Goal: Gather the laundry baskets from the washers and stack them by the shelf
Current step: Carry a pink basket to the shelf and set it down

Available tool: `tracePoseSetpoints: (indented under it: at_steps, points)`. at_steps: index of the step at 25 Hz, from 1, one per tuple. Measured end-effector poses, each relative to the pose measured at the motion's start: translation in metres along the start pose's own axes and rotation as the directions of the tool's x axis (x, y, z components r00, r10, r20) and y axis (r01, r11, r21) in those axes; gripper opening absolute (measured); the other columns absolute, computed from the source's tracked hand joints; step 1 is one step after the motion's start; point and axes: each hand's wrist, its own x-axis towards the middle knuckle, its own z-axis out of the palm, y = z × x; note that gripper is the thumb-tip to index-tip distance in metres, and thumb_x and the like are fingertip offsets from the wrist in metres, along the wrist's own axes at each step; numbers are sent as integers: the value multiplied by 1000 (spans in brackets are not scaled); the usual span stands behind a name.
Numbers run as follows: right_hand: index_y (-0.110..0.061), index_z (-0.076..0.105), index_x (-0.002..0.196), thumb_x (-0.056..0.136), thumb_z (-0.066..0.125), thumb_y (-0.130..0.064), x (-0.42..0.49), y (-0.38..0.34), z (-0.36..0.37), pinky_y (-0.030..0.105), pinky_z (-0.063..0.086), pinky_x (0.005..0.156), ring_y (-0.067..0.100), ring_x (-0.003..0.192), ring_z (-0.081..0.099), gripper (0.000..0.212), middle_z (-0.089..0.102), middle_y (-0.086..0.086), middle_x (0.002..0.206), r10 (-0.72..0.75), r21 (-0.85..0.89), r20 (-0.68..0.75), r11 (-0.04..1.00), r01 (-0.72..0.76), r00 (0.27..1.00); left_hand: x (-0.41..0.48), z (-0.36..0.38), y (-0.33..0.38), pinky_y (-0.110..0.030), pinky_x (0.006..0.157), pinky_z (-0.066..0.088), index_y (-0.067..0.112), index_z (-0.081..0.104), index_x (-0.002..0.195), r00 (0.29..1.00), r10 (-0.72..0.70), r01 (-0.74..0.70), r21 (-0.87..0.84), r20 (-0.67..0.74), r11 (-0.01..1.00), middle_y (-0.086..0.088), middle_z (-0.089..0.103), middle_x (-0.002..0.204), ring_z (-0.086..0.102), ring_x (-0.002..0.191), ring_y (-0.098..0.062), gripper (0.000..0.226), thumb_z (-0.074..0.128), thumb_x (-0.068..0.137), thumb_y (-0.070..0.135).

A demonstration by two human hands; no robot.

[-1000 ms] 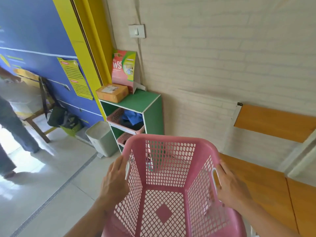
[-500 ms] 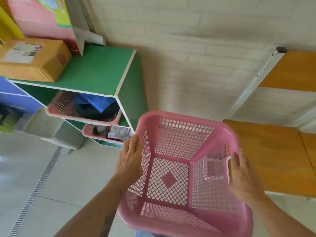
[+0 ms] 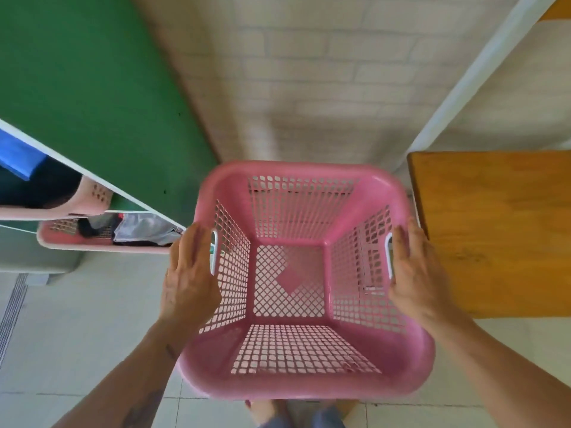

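An empty pink lattice laundry basket (image 3: 309,378) fills the middle of the head view, seen from straight above. My left hand (image 3: 190,273) grips its left side at the white handle, and my right hand (image 3: 415,273) grips the right side at the other handle. The basket hangs low over the tiled floor, in the gap between the green shelf (image 3: 102,97) on the left and a wooden bench (image 3: 494,230) on the right. I cannot tell whether its bottom touches the floor.
Two pink baskets with clothes (image 3: 102,239) sit in the shelf's compartments at left. A grey bin (image 3: 34,257) stands beside the shelf. The white brick wall (image 3: 302,88) is straight ahead. My feet (image 3: 268,412) show below the basket.
I have stepped closer to the wall and tilted my view down. The basket has dropped lower into the gap between shelf and bench, both hands still on its sides.
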Motion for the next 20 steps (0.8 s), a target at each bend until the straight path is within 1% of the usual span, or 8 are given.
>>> tracePoseSetpoints:
  at_steps: [4,8,10,13,15,16,18,20]
  points:
    - [4,31,143,56,81,-5,7,1,26,52,46,97,50,122,44,100,19,32,151,-3,-39,35,999,4,999,-2,27,-4,-51,79,57,6,27,149,999,-11,10,19,48,1000,-19,23,153,30,135,-44,92,52,63,-16]
    - [-1,26,145,61,80,-8,4,1,33,49,48,96,48,127,40,101,9,28,154,-28,-19,89,999,30,996,-12,36,-2,-54,97,48,8,25,151,991,-46,41,42,122,998,-20,11,159,16,144,-46,92,42,62,-11]
    - [-6,25,147,65,79,-16,3,3,24,47,45,101,44,129,41,98,11,24,155,-44,-4,116,999,45,992,-12,28,4,-54,103,42,11,30,148,990,-60,56,39,127,998,-18,16,158,20,144,-43,89,46,62,-6]
    - [-14,27,142,76,66,-19,-5,9,-3,45,48,100,36,129,42,77,26,13,148,-73,93,112,994,63,991,-5,1,18,-48,106,39,17,36,143,975,-148,152,-12,169,988,-7,35,148,38,134,-33,78,56,69,2]
    - [-17,29,141,80,60,-13,-21,10,-32,36,50,91,28,126,44,68,35,5,140,-50,273,119,962,16,992,-5,-21,33,-45,105,41,20,40,141,949,-221,241,-66,227,968,-4,49,139,49,125,-29,68,57,76,10]
    - [-16,32,141,82,58,-11,-32,13,-49,32,47,92,25,127,44,64,38,4,139,-20,348,126,937,-25,992,-8,-36,43,-43,103,43,22,43,140,936,-235,271,-108,263,956,-3,52,139,53,122,-27,64,56,79,13]
    - [-9,33,143,87,55,-12,-55,20,-86,33,36,107,23,135,37,61,36,5,148,36,409,192,905,-113,981,-17,-72,71,-35,92,53,26,50,136,910,-244,336,-253,335,907,1,55,138,60,114,-20,57,57,81,14]
    - [-9,29,148,88,52,-16,-83,31,-125,38,28,116,23,142,30,65,31,8,155,74,426,222,889,-165,972,-34,-112,105,-12,69,51,24,57,129,906,-173,327,-379,387,866,5,60,128,63,93,-5,49,57,83,10]
